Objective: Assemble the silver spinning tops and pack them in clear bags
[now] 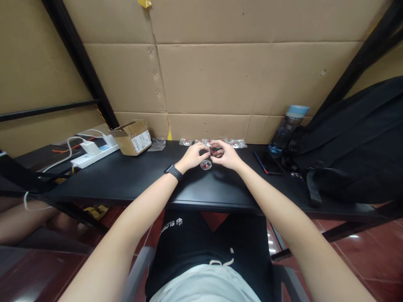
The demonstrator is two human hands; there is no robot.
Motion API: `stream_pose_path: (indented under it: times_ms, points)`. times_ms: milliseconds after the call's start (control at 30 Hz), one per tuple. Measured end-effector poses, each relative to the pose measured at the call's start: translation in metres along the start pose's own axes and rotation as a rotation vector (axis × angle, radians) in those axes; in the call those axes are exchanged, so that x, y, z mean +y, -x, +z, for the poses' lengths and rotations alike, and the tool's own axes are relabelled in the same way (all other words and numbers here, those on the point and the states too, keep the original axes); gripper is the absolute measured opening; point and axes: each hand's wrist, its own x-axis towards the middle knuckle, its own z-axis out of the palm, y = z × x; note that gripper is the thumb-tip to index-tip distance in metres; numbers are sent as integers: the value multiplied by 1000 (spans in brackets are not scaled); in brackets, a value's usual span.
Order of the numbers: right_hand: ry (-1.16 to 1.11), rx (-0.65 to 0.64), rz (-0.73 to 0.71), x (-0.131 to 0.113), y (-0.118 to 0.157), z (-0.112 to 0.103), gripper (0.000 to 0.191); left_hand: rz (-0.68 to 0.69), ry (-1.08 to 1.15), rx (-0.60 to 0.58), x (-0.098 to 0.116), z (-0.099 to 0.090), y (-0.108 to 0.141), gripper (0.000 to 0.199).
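My left hand (195,157), a dark watch on its wrist, meets my right hand (226,155) above the middle of the black table. The fingertips of both are pinched around something small and thin with a bit of red; its kind cannot be made out. Just below the fingers is a clear round disc (205,165) with a red centre. Whether it lies on the table or touches my left fingers is unclear. Behind my hands, several small clear plastic packets (237,144) with red bits inside lie in a row along the back edge, partly hidden by the fingers.
An open cardboard box (130,140) stands at the back left, beside a flat plastic bag (157,145) and a white power strip (94,156). On the right are a phone (271,163), a pen (260,162), a water bottle (286,130) and a black backpack (352,147). Cardboard (214,79) walls the back.
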Motion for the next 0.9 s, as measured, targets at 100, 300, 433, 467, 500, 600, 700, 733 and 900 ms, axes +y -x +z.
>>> stream_pose_path:
  times_ms: [100, 300, 433, 467, 500, 600, 700, 733, 900]
  points:
    - [-37, 16, -16, -3, 1, 3, 56, -18, 21, 30, 4, 2, 0, 8]
    - [-17, -4, -31, -3, 1, 3, 49, -27, 82, 76, 5, 2, 1, 7]
    - [60, -1, -10, -7, 1, 4, 50, -54, 27, 47, 5, 4, 1, 9]
    - [94, -4, -9, -9, 1, 4, 50, -64, -3, 34, 4, 5, 0, 9]
    - [130, -9, -12, -10, 1, 4, 50, -74, -34, 24, 4, 5, 0, 10]
    - [221, -25, -31, -12, 1, 3, 49, -106, -107, 7, 2, 7, 1, 11]
    - [256, -29, -36, -11, 1, 1, 48, -126, -138, 2, 1, 5, 2, 12]
    - [258, -32, -35, -10, 1, 1, 48, -133, -144, 1, 1, 5, 2, 13]
    - [314, -44, -50, -7, 2, -2, 43, -173, -182, -31, 2, 1, 3, 15]
